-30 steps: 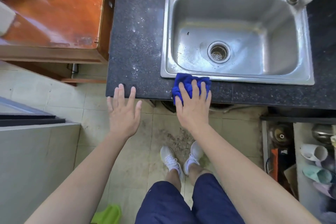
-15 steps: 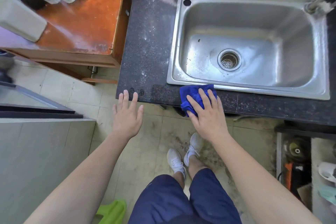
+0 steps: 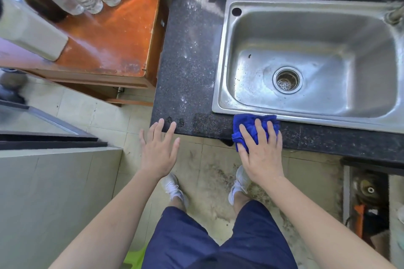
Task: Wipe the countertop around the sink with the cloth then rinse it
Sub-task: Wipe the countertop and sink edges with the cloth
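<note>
Fingers of right hand spread flat on blue cloth, pressed onto countertop front strip beside sink rim. Left hand relaxed, nothing held. Wiping judged underway; dusty left strip to be covered next, rinse after.

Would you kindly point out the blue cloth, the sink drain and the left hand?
blue cloth (image 3: 243, 119): head view, bunched fabric beyond the fingertips.
sink drain (image 3: 287, 81): head view, centre of the strainer.
left hand (image 3: 158, 155): head view, back of the hand.
</note>
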### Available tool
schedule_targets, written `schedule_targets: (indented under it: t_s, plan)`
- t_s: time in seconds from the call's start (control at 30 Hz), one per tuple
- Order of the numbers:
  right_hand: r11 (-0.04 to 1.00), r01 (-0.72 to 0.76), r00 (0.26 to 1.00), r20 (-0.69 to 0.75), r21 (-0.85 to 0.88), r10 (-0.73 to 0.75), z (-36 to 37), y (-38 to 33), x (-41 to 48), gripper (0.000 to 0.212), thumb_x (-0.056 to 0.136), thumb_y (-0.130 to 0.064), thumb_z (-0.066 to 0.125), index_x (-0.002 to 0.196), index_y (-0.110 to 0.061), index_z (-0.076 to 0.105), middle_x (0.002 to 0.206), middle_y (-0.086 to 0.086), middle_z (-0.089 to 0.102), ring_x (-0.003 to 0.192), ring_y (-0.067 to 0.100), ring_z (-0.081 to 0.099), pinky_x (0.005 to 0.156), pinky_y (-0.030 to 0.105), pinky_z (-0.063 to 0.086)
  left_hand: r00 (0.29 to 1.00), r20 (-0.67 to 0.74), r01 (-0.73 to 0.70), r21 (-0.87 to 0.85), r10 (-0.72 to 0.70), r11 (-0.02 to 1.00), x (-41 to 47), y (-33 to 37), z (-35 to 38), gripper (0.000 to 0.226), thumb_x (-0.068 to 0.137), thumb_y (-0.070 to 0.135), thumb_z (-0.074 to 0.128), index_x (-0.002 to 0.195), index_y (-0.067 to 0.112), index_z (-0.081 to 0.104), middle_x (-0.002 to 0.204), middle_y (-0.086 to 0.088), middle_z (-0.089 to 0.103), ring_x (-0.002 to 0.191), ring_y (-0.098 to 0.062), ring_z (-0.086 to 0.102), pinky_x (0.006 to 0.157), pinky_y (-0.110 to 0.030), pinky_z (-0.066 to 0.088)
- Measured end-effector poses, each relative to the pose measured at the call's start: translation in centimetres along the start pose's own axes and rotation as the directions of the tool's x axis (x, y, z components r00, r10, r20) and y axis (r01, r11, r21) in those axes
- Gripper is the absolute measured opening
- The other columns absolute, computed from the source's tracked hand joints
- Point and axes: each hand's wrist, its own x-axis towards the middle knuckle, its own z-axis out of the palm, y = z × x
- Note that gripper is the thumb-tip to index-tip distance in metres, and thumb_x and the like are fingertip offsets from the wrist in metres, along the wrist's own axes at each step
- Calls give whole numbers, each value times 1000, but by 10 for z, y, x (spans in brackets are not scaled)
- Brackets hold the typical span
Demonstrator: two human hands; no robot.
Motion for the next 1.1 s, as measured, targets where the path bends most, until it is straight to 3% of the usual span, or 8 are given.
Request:
schedule_targets:
  t_s: [0.27, 0.47, 0.63, 0.73, 0.8, 0.9, 1.1]
  plan:
    - [995, -94, 996, 3, 14, 94, 20, -106, 21, 55, 99, -51, 36, 148, -29, 47, 157, 16, 38, 144, 46, 28, 116, 64, 20, 956, 37, -294, 104, 292, 950, 24, -62, -9, 55, 100, 48, 27, 148, 26, 45, 156, -12, 33, 140, -31, 36, 113, -62, 17]
    - [998, -42, 998, 56, 50, 40, 33, -203, 71, 55, 99, -51, 35, 148, -30, 48, 159, 15, 35, 147, 43, 26, 118, 63, 18, 995, 12, -101, -23, 101, 995, 59, -129, -37, 62, 101, 50, 20, 150, 19, 41, 161, -18, 24, 145, -37, 26, 115, -62, 20]
    - [986, 157, 973, 164, 63, -165, 18, -205, 132, 58, 99, -58, 24, 152, -39, 38, 167, 10, 17, 153, 39, 9, 122, 60, 10, 987, -5, -158, 37, 159, 987, 98, -152, -55, 65, 100, 50, 19, 156, 18, 28, 166, -17, 10, 151, -36, 16, 118, -60, 17]
    - [990, 127, 966, 219, 58, -136, 7, -206, 178, 56, 103, -60, 19, 157, -45, 19, 169, 6, -4, 154, 34, -10, 123, 56, -5, 984, -16, -175, 51, 176, 983, 120, -144, -66, 59, 104, 47, 20, 159, 23, 19, 167, -11, 1, 154, -30, 3, 120, -57, 11]
    - [996, 71, 973, 216, 60, -83, 4, -218, 204, 56, 103, -59, 20, 157, -45, 17, 169, 6, -7, 153, 34, -13, 121, 57, -8, 987, -30, -155, 35, 156, 987, 132, -138, -72, 58, 105, 46, 21, 159, 25, 17, 168, -10, 0, 154, -29, 1, 120, -55, 9]
    - [996, 13, 984, 176, 84, -28, 12, -233, 207, 55, 104, -55, 25, 156, -41, 24, 169, 10, -2, 154, 37, -8, 120, 59, -7, 994, -57, -97, -15, 96, 995, 149, -132, -76, 57, 106, 45, 24, 159, 25, 17, 168, -10, 3, 154, -31, 3, 121, -55, 8]
    - [970, 201, 973, 84, 135, -214, 36, -232, 98, 51, 98, -52, 41, 146, -35, 50, 164, 12, 28, 151, 40, 20, 121, 59, 14, 998, -57, -37, -19, 36, 999, 183, -118, -80, 59, 106, 46, 25, 159, 26, 14, 167, -11, 3, 154, -32, 2, 120, -59, 5]
